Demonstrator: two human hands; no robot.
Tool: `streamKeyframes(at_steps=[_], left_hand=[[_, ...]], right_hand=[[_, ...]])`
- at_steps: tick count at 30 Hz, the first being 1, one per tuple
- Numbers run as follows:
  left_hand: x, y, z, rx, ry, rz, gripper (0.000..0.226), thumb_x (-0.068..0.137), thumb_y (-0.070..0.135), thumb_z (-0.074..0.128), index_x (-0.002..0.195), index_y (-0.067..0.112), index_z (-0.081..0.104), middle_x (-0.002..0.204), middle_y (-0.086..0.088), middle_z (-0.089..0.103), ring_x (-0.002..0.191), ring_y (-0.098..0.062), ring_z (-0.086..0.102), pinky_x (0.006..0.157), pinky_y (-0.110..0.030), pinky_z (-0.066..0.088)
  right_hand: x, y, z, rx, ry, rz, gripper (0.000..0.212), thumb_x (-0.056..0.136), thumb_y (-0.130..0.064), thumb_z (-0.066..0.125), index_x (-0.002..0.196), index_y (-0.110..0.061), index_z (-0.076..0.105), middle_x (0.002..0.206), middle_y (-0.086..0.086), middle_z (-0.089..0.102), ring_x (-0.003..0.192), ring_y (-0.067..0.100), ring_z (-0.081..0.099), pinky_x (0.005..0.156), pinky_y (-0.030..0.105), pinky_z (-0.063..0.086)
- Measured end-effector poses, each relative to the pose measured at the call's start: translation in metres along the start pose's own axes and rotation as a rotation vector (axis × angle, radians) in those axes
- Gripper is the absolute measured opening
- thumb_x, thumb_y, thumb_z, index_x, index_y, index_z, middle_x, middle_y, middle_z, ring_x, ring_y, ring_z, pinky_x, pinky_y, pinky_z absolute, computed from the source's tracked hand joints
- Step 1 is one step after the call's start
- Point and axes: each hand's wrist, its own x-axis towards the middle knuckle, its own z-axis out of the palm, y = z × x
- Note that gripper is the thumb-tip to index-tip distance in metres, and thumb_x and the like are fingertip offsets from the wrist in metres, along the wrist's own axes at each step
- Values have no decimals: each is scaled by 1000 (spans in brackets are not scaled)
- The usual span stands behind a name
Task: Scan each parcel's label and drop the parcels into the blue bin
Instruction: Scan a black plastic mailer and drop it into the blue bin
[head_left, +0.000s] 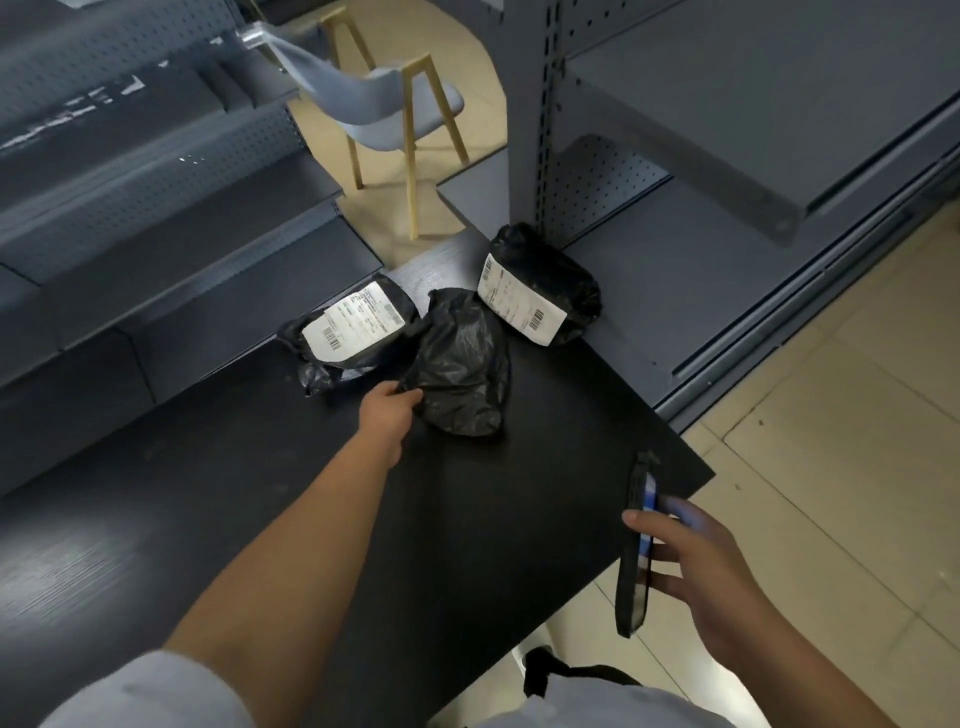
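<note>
Three black plastic-wrapped parcels lay at the far end of the black wood-grain table (363, 519). The left-hand labelled parcel (353, 332) showed a white shipping label with a barcode — print too small to read — its long axis running from near-left to far-right. The right-hand labelled parcel (540, 291), against the grey metal shelving upright (524, 130), carried a white label with barcodes at both ends, slanting from far-left to near-right; text illegible. Between them lay the middle crumpled parcel (460, 369), no label showing. My left hand (389, 410) gripped its near-left edge, fingertips hidden under the plastic. My right hand (701, 571) held a dark handheld scanner (636, 545) edge-on at the table's near-right corner, screen glowing blue — display unreadable.
</note>
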Motion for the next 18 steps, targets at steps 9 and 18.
streamKeyframes(at_steps=[9, 18], left_hand=[[-134, -55, -76, -613, -96, -237, 9, 96, 9, 56, 96, 18, 58, 105, -12, 73, 94, -31, 67, 70, -41, 58], [-223, -87, -199, -624, 325, -132, 17, 94, 3, 54, 86, 19, 55, 84, -7, 65, 74, -21, 60, 52, -27, 50]], right_hand=[[12, -31, 50, -65, -206, 2, 78, 74, -33, 83, 145, -19, 54, 123, 13, 66, 106, 32, 67, 86, 47, 59], [-6, -42, 119, -231, -483, -35, 42, 92, -22, 71, 131, -13, 61, 108, 20, 68, 93, 33, 68, 75, 42, 56]])
